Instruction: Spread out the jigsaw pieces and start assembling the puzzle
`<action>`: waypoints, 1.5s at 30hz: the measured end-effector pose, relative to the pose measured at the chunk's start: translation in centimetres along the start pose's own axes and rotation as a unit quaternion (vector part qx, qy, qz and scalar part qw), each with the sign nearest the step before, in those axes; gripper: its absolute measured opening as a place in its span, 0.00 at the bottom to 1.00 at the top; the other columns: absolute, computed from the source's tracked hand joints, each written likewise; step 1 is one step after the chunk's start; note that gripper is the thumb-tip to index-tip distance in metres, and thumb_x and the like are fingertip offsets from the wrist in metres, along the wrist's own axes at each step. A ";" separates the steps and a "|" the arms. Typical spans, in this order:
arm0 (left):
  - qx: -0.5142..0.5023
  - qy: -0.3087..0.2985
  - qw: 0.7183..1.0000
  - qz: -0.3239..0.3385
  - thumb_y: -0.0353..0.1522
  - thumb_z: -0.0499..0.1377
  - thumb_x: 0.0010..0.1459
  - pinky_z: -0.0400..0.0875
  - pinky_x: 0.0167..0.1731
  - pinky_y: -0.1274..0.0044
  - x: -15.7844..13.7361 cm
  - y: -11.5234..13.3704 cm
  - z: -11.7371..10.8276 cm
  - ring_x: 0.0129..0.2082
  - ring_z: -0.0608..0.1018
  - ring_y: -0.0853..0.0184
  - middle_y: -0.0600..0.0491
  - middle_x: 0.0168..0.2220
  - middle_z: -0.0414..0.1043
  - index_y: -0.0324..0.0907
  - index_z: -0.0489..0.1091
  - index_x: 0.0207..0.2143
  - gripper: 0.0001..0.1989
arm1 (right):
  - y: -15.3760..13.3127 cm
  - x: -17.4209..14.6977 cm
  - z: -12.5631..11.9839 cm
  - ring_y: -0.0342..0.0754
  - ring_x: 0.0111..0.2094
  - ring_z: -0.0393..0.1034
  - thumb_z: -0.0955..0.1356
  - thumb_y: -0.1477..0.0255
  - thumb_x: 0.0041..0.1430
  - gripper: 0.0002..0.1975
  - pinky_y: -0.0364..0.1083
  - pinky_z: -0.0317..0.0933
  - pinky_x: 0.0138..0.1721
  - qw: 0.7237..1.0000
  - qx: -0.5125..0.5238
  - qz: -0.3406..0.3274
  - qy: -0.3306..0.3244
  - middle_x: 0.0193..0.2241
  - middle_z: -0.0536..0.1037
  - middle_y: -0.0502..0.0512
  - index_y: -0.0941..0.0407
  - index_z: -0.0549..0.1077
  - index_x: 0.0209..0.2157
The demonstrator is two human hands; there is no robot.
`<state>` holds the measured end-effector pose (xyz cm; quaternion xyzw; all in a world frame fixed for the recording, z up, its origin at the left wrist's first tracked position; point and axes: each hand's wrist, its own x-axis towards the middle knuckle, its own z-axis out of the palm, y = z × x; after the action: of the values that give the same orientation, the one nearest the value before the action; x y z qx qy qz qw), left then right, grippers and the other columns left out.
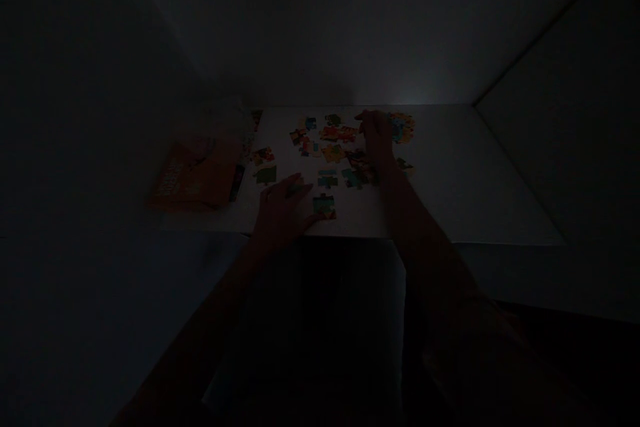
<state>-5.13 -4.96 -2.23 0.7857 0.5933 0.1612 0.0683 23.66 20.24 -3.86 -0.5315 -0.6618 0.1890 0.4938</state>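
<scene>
The scene is very dark. My left hand [283,208] lies near the front edge of the white table with its fingers spread, partly over a puzzle piece [295,187]. Just right of its thumb is a teal puzzle piece [324,208]. Farther back, my right hand [377,133] reaches down among the pieces with its fingers bent together; whatever is under the fingertips is hidden. Beside it on the right sits a round blue and yellow puzzle part [401,127]. Several loose pieces lie between the hands, among them a red and orange one [337,133] and a yellow one [333,152].
An orange package [195,173] with clear plastic above it stands at the table's left end. A green piece [266,175] lies near it. The white tabletop [470,173] meets a wall [350,33] at the back and a panel [575,113] on the right.
</scene>
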 end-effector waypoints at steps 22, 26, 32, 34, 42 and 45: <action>-0.041 -0.034 0.999 0.005 0.49 0.64 0.81 0.58 0.86 0.50 -0.2 -3.5 -1.1 0.85 0.69 0.43 0.36 0.85 0.70 0.42 0.68 0.86 0.40 | -6.2 -18.8 -5.1 0.73 0.66 0.82 0.84 0.47 0.72 0.28 0.71 0.73 0.70 0.941 -0.133 -0.164 -0.265 0.64 0.86 0.65 0.45 0.88 0.66; -0.052 0.003 0.998 -0.020 0.44 0.54 0.86 0.60 0.85 0.52 -0.3 -3.6 -0.9 0.85 0.71 0.46 0.36 0.83 0.72 0.40 0.70 0.83 0.33 | -8.2 -19.5 -3.2 0.71 0.67 0.82 0.82 0.49 0.75 0.27 0.68 0.71 0.68 0.935 -0.144 -0.191 -0.262 0.64 0.87 0.66 0.47 0.87 0.65; -0.043 0.009 0.999 -0.019 0.39 0.53 0.87 0.63 0.84 0.51 -0.3 -3.4 -0.6 0.83 0.73 0.48 0.42 0.80 0.77 0.46 0.77 0.79 0.27 | -9.4 -19.5 -1.1 0.70 0.65 0.82 0.79 0.50 0.80 0.25 0.67 0.70 0.66 0.924 -0.166 -0.209 -0.275 0.63 0.87 0.67 0.49 0.86 0.67; -0.039 0.013 0.999 -0.015 0.39 0.56 0.86 0.63 0.84 0.51 -0.3 -3.4 -0.5 0.84 0.73 0.47 0.43 0.80 0.78 0.46 0.78 0.80 0.28 | -9.5 -19.4 -0.9 0.70 0.66 0.81 0.78 0.50 0.81 0.27 0.66 0.70 0.66 0.922 -0.170 -0.215 -0.273 0.64 0.86 0.68 0.50 0.85 0.70; -0.036 0.013 0.999 -0.010 0.38 0.58 0.85 0.65 0.83 0.50 -0.3 -3.3 -0.4 0.83 0.73 0.45 0.43 0.80 0.77 0.44 0.79 0.79 0.28 | -10.2 -19.5 -1.0 0.65 0.61 0.80 0.72 0.51 0.88 0.26 0.65 0.70 0.66 0.899 -0.212 -0.231 -0.305 0.70 0.82 0.66 0.43 0.82 0.78; -0.035 0.014 0.999 -0.015 0.37 0.57 0.85 0.65 0.83 0.49 -0.3 -3.2 -0.5 0.83 0.73 0.44 0.42 0.81 0.77 0.45 0.79 0.79 0.28 | -10.4 -19.5 -1.1 0.65 0.59 0.80 0.70 0.50 0.89 0.28 0.65 0.70 0.66 0.897 -0.213 -0.235 -0.306 0.70 0.81 0.68 0.45 0.81 0.78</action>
<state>-8.29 -4.37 -2.80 0.7713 0.6002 0.1913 0.0902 18.17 -1.16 -4.14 -0.3687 -0.9105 0.0750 0.1718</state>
